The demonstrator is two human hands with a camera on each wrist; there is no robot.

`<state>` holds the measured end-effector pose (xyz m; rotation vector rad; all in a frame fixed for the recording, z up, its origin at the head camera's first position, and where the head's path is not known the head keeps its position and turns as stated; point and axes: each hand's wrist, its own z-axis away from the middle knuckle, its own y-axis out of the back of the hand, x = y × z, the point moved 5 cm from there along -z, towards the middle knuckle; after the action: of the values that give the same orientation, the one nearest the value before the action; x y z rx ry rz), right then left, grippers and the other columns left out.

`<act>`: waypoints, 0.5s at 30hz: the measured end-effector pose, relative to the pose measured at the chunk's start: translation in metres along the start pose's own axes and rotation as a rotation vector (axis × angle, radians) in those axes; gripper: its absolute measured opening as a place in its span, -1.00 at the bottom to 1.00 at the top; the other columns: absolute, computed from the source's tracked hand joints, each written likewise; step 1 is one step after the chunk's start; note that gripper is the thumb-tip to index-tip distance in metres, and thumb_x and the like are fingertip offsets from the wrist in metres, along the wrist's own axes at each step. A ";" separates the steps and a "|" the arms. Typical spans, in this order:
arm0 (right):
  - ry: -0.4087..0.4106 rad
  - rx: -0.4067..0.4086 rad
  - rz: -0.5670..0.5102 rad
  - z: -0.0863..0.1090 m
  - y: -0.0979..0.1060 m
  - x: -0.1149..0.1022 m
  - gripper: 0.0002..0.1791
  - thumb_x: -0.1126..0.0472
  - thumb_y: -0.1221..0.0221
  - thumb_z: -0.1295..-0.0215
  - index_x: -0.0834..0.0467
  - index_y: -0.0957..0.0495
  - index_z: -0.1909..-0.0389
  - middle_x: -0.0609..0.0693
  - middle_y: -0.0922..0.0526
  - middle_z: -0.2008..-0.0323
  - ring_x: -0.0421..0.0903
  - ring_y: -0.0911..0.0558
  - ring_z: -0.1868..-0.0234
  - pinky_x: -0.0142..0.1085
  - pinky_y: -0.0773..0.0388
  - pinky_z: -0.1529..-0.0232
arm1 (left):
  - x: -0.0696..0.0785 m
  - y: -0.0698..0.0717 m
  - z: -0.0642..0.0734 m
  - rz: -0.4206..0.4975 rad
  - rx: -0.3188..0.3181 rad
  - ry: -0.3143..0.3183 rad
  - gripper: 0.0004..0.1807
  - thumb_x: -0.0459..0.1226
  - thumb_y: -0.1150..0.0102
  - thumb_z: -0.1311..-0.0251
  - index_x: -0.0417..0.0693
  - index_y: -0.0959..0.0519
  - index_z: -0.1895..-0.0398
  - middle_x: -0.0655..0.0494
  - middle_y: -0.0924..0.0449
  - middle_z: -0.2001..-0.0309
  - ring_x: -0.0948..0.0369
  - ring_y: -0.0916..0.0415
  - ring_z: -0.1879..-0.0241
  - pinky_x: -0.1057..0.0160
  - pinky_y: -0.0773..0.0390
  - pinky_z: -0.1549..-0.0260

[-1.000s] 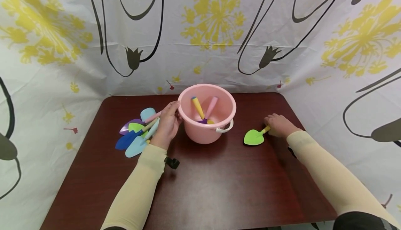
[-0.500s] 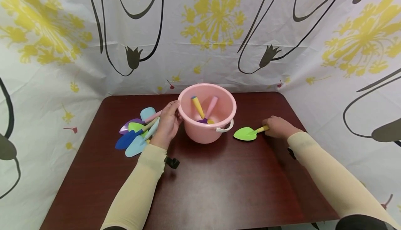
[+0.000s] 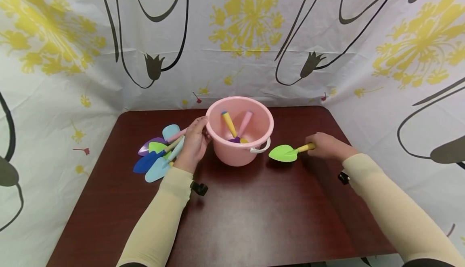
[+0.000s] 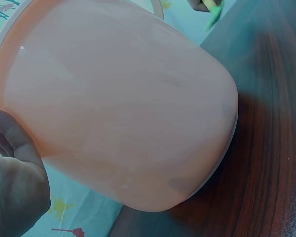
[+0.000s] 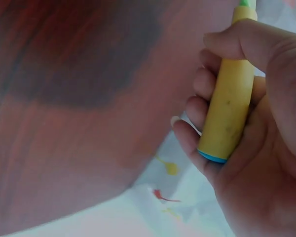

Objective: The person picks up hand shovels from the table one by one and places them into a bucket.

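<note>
A pink bucket (image 3: 236, 154) with a white handle stands at the back middle of the table. My left hand (image 3: 196, 144) pinches its rim on the left side, also seen close up in the left wrist view. Inside the bucket lean two toy shovels, one with a yellow handle (image 3: 229, 125), the other with a pink handle (image 3: 245, 123). To the right, my right hand (image 3: 327, 146) grips a toy trowel by its yellow handle (image 5: 229, 98). Its green blade (image 3: 283, 153) points left toward the bucket, with a shadow on the table below it.
Left of the bucket lies a pile of several toy shovels, among them a dark blue shovel (image 3: 147, 161), a light blue shovel (image 3: 159, 169) and a purple shovel (image 3: 144, 149). A patterned white cloth (image 3: 174, 85) rises behind the dark red table (image 3: 232, 218).
The right hand has turned the green trowel so its blade swings left toward the bucket, then lifted it slightly. My left hand and the bucket have stayed put.
</note>
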<state>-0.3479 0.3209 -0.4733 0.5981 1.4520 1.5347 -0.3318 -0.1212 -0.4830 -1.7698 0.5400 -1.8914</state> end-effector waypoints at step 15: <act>0.085 -0.029 -0.040 0.034 0.061 -0.066 -0.82 0.36 -0.38 -0.27 0.01 -0.62 0.31 -0.15 -0.38 0.50 -0.16 -0.33 0.43 -0.22 -0.31 0.33 | 0.000 0.000 0.001 -0.010 -0.001 0.006 -0.81 -0.10 -0.23 -0.66 -0.01 -0.61 -0.04 0.14 -0.54 0.25 0.24 -0.42 0.33 0.38 -0.51 0.33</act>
<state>-0.3061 0.2887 -0.3931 0.4891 1.4943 1.5635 -0.3308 -0.1209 -0.4826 -1.7712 0.5352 -1.9035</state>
